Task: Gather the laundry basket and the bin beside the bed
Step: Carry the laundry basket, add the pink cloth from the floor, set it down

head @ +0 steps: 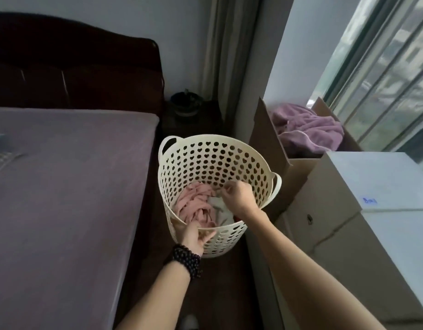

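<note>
A cream laundry basket [212,160] with heart-shaped holes and two handles stands on the dark floor between the bed [62,186] and cardboard boxes. Pink clothes [193,208] and a pale grey piece [215,203] lie inside it. My left hand [196,234], with a dark bead bracelet on the wrist, grips the basket's near rim. My right hand [236,194] reaches down inside the basket, fingers pinched just above the clothes; whether it holds cloth is unclear. No bin is clearly visible.
A dark nightstand [191,120] with a dark round pot stands beyond the basket by the headboard. An open cardboard box [272,144] holding a purple blanket [308,129] and closed boxes [336,222] fill the right side under the window. The floor gap is narrow.
</note>
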The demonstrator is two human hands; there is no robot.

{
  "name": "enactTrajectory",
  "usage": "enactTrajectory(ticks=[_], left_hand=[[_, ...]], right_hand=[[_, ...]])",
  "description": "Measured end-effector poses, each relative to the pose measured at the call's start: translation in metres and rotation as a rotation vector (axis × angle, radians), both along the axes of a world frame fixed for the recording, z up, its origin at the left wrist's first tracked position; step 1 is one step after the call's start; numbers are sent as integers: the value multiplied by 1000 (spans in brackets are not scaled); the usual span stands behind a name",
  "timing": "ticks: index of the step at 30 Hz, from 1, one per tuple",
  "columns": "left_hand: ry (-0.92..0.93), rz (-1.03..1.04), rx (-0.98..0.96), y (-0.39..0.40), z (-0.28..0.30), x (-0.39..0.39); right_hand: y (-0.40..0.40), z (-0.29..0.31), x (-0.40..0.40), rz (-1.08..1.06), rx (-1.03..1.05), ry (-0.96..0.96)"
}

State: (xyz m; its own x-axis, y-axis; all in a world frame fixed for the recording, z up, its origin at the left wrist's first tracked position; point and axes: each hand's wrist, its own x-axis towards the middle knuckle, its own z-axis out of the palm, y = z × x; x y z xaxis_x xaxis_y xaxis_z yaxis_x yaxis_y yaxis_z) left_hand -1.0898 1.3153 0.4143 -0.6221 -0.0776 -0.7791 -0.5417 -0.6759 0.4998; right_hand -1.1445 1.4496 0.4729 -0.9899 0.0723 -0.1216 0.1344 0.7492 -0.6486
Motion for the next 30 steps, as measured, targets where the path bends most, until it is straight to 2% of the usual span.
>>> enactTrajectory(ticks=[3, 6, 8, 10, 12, 13, 16, 21, 25, 30], left_hand=[[2, -15, -39, 3, -14, -52], [18, 5, -23, 8, -25, -100], [-5, 22, -6, 11, -34, -131], [-29, 26, -3, 15, -48, -164], [-59, 44, -2, 21, -62, -203], [-76, 47, -3, 24, -69, -219], [-125, 26, -35, 36, -98, -281], [-212, -49, -72, 53, -174, -389], [-254, -140, -122, 54, -255, -460], [-268, -140, -148, 73, -361, -542]], right_hand=[[0, -37, -13, -298, -127, 99], [3, -73, -34, -450, -105, -45], [6, -91, -64, -587, -288, -217], [9, -101, -103, -669, -597, -400], [14, -119, -151, -695, -887, -507], [15, -130, -171, -697, -934, -521], [21, -168, -242, -799, -936, -530], [38, -261, -344, -964, -1067, -532], [46, -344, -409, -1008, -1132, -483], [58, -452, -479, -1036, -1081, -487]])
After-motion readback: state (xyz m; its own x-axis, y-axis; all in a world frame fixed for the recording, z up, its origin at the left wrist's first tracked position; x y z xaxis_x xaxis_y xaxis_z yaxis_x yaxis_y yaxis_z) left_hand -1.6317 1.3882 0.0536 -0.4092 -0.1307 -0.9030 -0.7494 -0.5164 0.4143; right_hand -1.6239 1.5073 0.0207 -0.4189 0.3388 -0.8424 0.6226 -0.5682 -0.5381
